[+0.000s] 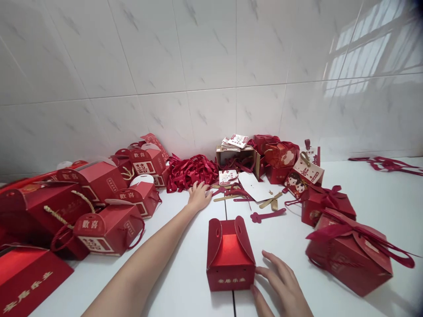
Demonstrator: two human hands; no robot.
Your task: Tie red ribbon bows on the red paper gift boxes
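A small red gift box with gold lettering stands upright in front of me, its curved side flaps up and its top open. My right hand is beside the box, fingers apart, with fingertips at its right side. Stretched out to the back, my left hand lies on the table at the front edge of a heap of dark red ribbons. Its fingers are spread, and I see nothing held in them. Close to that hand are loose red and gold strips and a white printed card.
Several red gift boxes crowd the left side, some with rope handles. At right sit boxes tied with ribbon bows. A carton topped with cards stands by the tiled wall. More ribbon lies far right on the white table.
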